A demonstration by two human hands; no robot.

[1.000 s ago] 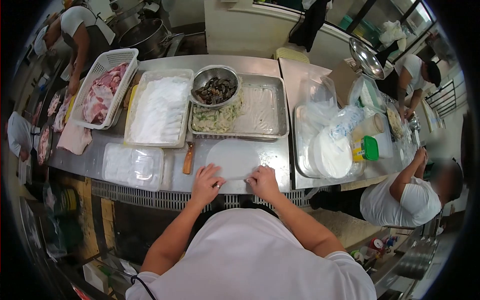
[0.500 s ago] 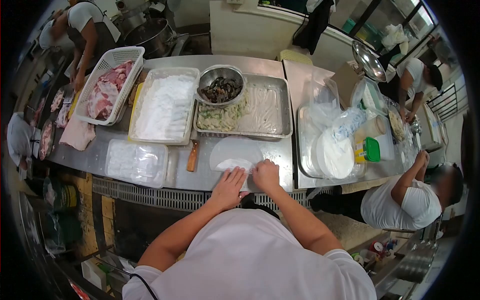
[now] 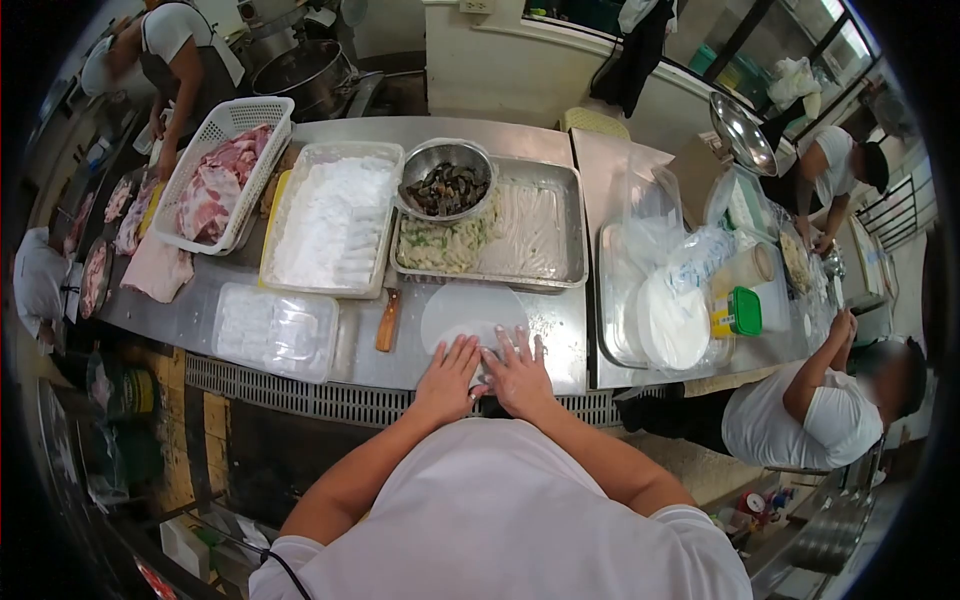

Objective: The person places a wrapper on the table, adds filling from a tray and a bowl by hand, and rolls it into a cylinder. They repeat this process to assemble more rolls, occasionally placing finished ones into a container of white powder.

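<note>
A thin, round, translucent white wrapper sheet [image 3: 472,308] lies flat on the steel table in front of me. My left hand [image 3: 448,383] rests palm down over its near edge, fingers stretched forward and close together. Right beside it, my right hand [image 3: 520,375] has its fingers spread over the sheet's near right edge. The two thumbs come close together at the table's front. The near part of the sheet is hidden under both hands. Beyond it stand a metal tray [image 3: 540,232] of pale greenish filling and a steel bowl [image 3: 446,180] of dark pieces.
A wooden-handled knife [image 3: 387,322] and a lidded plastic box [image 3: 275,332] lie to the left. Farther are a tub of white rolls [image 3: 333,225] and a basket of raw meat [image 3: 222,178]. At right sits a stack of round wrappers [image 3: 673,325]. Several co-workers stand around.
My right hand has opened from a closed grip to spread fingers and moved left beside my left hand. The folded white near edge is now covered by my hands.
</note>
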